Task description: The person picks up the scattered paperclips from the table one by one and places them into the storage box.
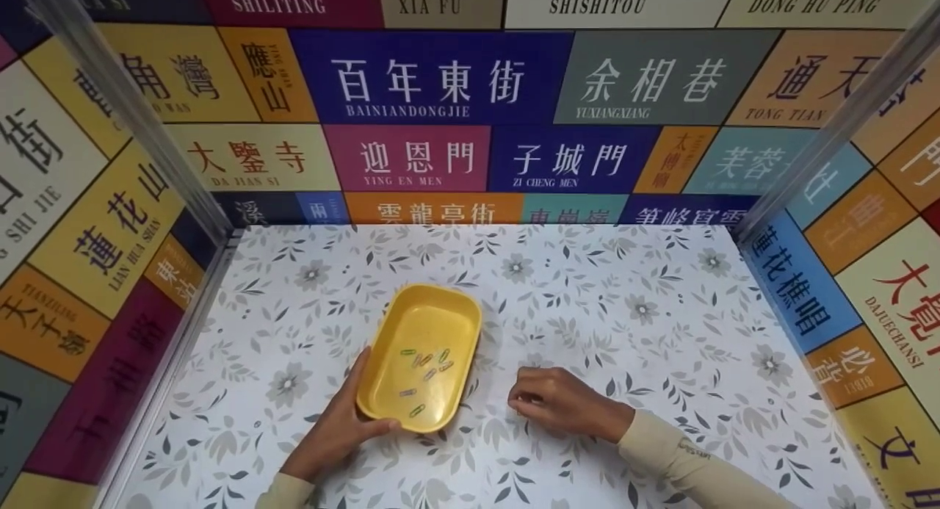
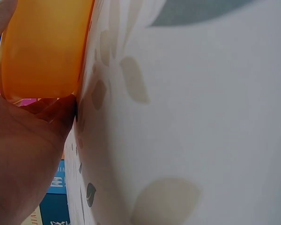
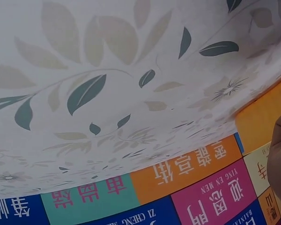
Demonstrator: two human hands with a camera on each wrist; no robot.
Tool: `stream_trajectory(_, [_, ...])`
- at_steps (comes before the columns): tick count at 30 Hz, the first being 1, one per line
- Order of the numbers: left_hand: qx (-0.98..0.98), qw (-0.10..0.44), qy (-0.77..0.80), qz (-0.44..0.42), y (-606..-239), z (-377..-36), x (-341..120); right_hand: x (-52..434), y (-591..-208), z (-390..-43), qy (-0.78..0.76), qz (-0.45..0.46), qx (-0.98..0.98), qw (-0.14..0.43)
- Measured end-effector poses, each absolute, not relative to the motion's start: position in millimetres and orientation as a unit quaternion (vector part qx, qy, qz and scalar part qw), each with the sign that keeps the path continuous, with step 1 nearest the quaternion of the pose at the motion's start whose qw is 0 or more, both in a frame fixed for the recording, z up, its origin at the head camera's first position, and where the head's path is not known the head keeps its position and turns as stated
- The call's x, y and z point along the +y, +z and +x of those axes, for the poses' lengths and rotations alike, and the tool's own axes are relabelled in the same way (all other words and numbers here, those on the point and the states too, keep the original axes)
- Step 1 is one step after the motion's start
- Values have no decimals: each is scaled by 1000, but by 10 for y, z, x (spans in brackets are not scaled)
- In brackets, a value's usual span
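Observation:
A yellow plastic tray, rectangular with rounded corners, sits on the tabletop. Several small colored paper clips lie scattered on the floor of the tray, mostly toward its near half. My left hand grips the tray's near left corner, thumb along the near rim and fingers along the left wall. In the left wrist view, the palm lies against the orange-looking tray wall. To the right of the tray, apart from it, my right hand hovers low over the table with curled fingers; no object shows in it.
The tabletop wears a white covering with grey leaves and flowers. Colorful panels with Chinese characters form a back wall and two side walls. Clear strips run along the corners where the walls meet.

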State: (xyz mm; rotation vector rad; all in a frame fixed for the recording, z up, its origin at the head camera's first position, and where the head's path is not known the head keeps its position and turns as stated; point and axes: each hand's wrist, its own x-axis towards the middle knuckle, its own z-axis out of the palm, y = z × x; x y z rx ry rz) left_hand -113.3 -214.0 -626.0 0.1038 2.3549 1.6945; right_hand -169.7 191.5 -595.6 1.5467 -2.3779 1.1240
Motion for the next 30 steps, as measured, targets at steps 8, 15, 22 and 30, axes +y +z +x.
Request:
stream_trajectory(8, [792, 121, 597, 40, -6263, -1136, -2133, 1838, -5897, -1764, 359, 516, -777, 26])
stream_trajectory(15, [790, 121, 600, 42, -6264, -1141, -2139, 1783, -5875, -1846, 335, 530, -779, 22])
stream_trajectory(22, [796, 124, 592, 34, -6257, -1148, -2131, 1724, -5816, -1903, 311, 537, -784, 21])
stream_trajectory(30, [805, 126, 579, 27, -6246, -1149, -2125, 1674, -5736, -1977, 301, 549, -779, 29])
